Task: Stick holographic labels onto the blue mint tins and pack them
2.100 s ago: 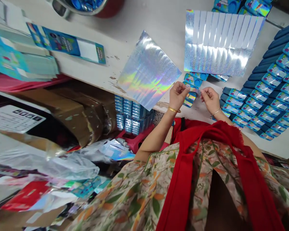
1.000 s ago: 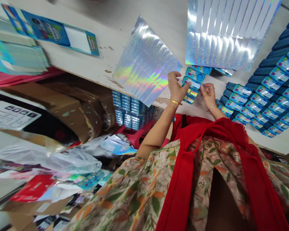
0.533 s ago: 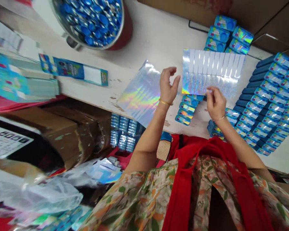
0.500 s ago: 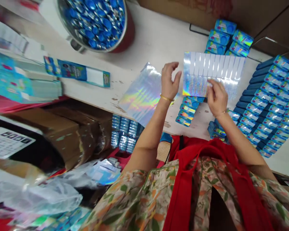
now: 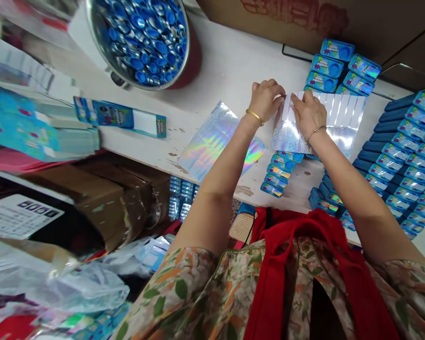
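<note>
A shiny holographic sticker sheet [image 5: 340, 127] with a row of pale strips lies over some small blue packs [image 5: 279, 172] on the table. My left hand [image 5: 266, 100], with a gold bangle at the wrist, is closed at the sheet's upper left edge, thumb and fingertips together there. Close beside it, my right hand [image 5: 310, 113] rests over the sheet with bent fingers, thumb and forefinger pinched near the same edge. Whether a single strip is between the fingers is too small to tell. Another holographic sheet [image 5: 207, 141] lies flat under my left forearm.
A metal pot [image 5: 194, 56] full of blue and silver caps stands at the back left. Blue packs are stacked behind the sheet [image 5: 327, 66] and in long rows at right [image 5: 393, 165]. An open blue carton [image 5: 116, 115] lies at left; cardboard boxes [image 5: 102, 203] stand below.
My left hand has moved right to the sheet's edge and closed. My right hand has shifted up and left across the sheet, close to my left hand.
</note>
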Motion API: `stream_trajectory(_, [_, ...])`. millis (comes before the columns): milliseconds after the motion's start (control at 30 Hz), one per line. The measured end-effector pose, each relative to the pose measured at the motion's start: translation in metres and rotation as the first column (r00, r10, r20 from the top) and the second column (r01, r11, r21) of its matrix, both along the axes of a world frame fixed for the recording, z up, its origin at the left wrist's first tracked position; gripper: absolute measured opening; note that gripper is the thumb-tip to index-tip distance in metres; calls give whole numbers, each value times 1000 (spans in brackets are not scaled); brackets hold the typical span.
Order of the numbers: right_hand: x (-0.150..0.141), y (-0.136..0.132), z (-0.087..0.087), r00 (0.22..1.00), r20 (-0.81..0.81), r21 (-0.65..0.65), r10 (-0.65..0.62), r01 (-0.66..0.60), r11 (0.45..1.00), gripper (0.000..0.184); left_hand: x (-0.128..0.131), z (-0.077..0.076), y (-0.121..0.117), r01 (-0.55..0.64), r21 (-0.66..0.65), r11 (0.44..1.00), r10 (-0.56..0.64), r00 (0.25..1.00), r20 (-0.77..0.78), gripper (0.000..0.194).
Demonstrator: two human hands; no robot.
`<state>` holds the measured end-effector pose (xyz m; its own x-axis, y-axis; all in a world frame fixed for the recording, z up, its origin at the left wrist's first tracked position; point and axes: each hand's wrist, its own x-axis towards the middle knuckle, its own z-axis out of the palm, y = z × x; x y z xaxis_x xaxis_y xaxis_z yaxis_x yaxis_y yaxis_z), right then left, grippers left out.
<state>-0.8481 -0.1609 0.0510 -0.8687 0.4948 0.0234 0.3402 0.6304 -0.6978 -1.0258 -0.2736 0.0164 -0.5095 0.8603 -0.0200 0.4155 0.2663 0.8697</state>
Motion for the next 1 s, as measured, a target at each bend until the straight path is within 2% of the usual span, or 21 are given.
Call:
stream_trajectory(133, [-1,-2,8,999,54,40,-8,6,999,58,8,-4,-3,-92,44,995,84,982,170,25])
stream_trajectory(267, [-1,-5,7,999,29,6,-40,40,999,55,10,-3,-5,-149,83,985,122,955,269,20])
stream_trajectory(467, [-1,-3,3,999,-9,0,-34,34,999,59,14,1,-13,-17,108,994,15,1000,20,18])
stream_trajectory(633, [1,0,3,999,-50,-8,-13,13,1000,56,27,8,-20,-46,89,995,47,999,0,25])
stream_trajectory(733, [2,1,1,999,-43,4,14,-14,1000,54,38,30,-34,-88,95,991,90,996,-7,29])
stream_trajectory(833, [-1,4,4,999,26,27,37,-37,999,59,57,70,-63,-188,125,974,187,982,14,30])
stream_trajectory(933, [-2,6,19,994,97,39,46,-50,998,61,86,115,-95,-333,179,926,319,942,105,30])
stream_trajectory(1000, [7,0,37,999,41,15,36,-37,999,61,107,138,-111,-418,185,889,374,898,232,31])
